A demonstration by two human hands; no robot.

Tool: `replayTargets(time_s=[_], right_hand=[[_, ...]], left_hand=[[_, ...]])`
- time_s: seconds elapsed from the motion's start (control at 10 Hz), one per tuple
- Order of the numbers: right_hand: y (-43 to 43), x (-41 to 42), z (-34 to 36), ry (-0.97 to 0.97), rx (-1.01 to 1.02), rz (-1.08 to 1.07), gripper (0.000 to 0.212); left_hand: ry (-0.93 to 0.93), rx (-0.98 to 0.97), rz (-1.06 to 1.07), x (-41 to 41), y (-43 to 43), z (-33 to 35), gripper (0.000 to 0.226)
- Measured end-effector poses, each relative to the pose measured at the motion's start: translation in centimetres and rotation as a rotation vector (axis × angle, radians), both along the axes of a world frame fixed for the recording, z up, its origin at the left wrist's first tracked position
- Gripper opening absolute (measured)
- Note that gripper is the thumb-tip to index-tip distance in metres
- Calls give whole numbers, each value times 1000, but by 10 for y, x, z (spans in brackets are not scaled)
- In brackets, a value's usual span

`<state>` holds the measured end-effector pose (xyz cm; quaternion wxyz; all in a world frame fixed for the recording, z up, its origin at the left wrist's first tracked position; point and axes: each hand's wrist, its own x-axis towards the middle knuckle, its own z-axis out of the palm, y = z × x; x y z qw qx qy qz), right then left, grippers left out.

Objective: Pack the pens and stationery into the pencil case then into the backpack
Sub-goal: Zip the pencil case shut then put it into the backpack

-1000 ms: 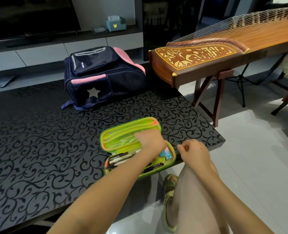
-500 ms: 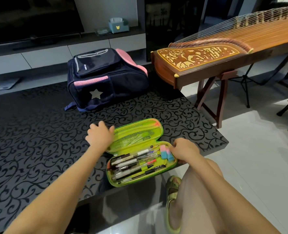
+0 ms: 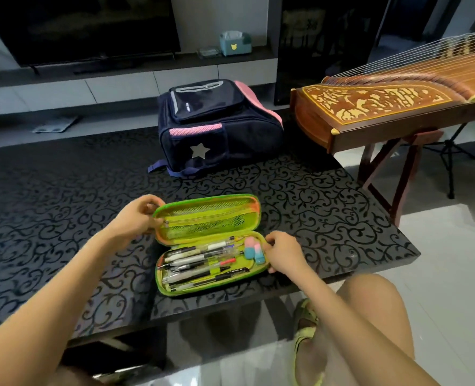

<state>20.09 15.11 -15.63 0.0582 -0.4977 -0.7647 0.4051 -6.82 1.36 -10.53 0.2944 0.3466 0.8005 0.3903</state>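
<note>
A lime-green pencil case [image 3: 207, 218] lies open near the front edge of the black patterned table [image 3: 328, 207]. Several pens [image 3: 197, 264] fill its lower half, with two pink-and-blue erasers [image 3: 254, 251] at the right end. My left hand [image 3: 137, 215] pinches the left end of the raised mesh lid. My right hand [image 3: 285, 253] grips the right end of the lower half. A navy and pink backpack [image 3: 219, 129] with a silver star stands zipped at the far side of the table.
A wooden stringed zither [image 3: 392, 107] on a stand sits right of the backpack, beyond the table's corner. A TV cabinet with a tissue box [image 3: 235, 44] runs along the back wall. My knee and a sandalled foot [image 3: 305, 324] are below the table's front edge.
My left hand left the inside of the case and took hold of the lid's left end. My right hand came from the table's edge to grip the case's right end.
</note>
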Motion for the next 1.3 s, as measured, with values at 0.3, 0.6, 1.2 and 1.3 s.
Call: replayTargets(time_s=[0.3, 0.6, 1.2, 1.3], right_hand=[[-24, -49, 13, -11, 473, 281, 71], [-50, -34, 8, 84, 1074, 707, 59], [-90, -43, -9, -128, 1196, 729, 67], [-99, -75, -4, -216, 1098, 814, 80]], left_hand=[[121, 167, -159, 11, -86, -12, 54], [758, -29, -344, 42, -121, -47, 83], [646, 176, -118, 60, -137, -96, 44], [702, 278, -156, 53, -136, -104, 50]])
